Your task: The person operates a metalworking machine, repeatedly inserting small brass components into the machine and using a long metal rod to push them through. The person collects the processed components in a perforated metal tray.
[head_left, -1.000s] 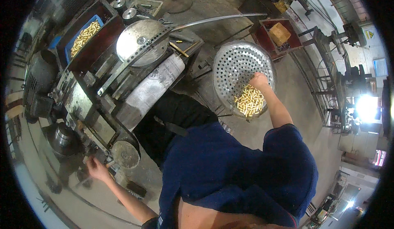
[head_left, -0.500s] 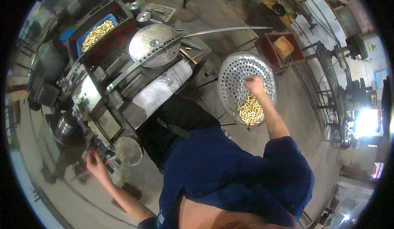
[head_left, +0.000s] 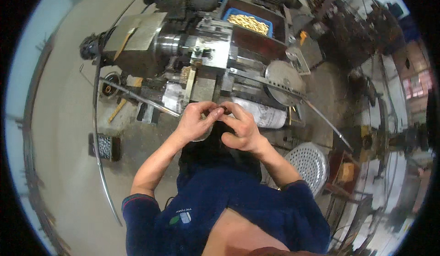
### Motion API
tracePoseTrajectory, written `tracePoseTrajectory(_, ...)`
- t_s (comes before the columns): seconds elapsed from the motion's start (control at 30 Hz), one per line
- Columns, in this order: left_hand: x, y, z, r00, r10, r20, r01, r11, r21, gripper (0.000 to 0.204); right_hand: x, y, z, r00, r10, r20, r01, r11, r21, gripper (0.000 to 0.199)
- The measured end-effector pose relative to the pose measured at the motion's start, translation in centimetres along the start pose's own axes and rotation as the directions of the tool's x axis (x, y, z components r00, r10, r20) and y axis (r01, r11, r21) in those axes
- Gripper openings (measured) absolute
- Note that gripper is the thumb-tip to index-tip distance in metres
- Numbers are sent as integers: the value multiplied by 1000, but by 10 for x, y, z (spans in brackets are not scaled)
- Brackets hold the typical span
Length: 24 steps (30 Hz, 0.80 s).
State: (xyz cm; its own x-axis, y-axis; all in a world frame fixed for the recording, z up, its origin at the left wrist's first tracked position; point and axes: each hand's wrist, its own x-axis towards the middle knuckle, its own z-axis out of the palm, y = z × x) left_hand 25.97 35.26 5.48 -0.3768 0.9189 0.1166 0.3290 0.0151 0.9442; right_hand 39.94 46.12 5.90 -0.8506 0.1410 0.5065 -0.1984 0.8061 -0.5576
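Note:
My left hand [head_left: 196,121] and my right hand [head_left: 241,128] meet fingertip to fingertip in front of my chest, just before a grey metalworking machine [head_left: 197,49]. Between the fingertips sits a small dark piece [head_left: 219,112], pinched from both sides; it is too small to make out further. A greyish round shape partly shows under my left hand. At my lower right a round perforated metal pan [head_left: 309,164] is partly hidden by my right forearm.
A blue crate of brass pieces [head_left: 250,22] sits behind the machine. A round metal disc [head_left: 284,77] and a long thin rod [head_left: 137,97] lie across the machine's front. A curved metal bar [head_left: 98,164] and a small dark box [head_left: 104,146] lie on the floor at left.
My right hand has left the brass pieces in the perforated pan and my left hand has come in from far left; both now meet in front of the machine. My view has turned.

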Motion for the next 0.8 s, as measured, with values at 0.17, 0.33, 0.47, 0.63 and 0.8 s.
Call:
tracePoseTrajectory(0.17,-9,-25,-3,989,-147,26,149,974,-172,28,2,1,17,1000,11,26,-10,1000,-22,41)
tracePoseTrajectory(0.33,-9,-22,-15,984,-149,99,159,982,-105,26,11,-1,8,993,56,108,-66,994,87,34)
tracePoseTrajectory(0.47,-11,-21,-23,967,-154,202,181,976,-121,24,26,6,0,972,-38,231,7,991,131,29)
tracePoseTrajectory(0.63,-21,-25,-40,968,-116,222,199,897,-396,24,59,-7,-8,881,17,473,-170,945,281,26)
tracePoseTrajectory(0.8,-32,-19,-88,982,-107,159,151,944,-293,18,97,-3,-2,856,-118,504,71,991,112,26)
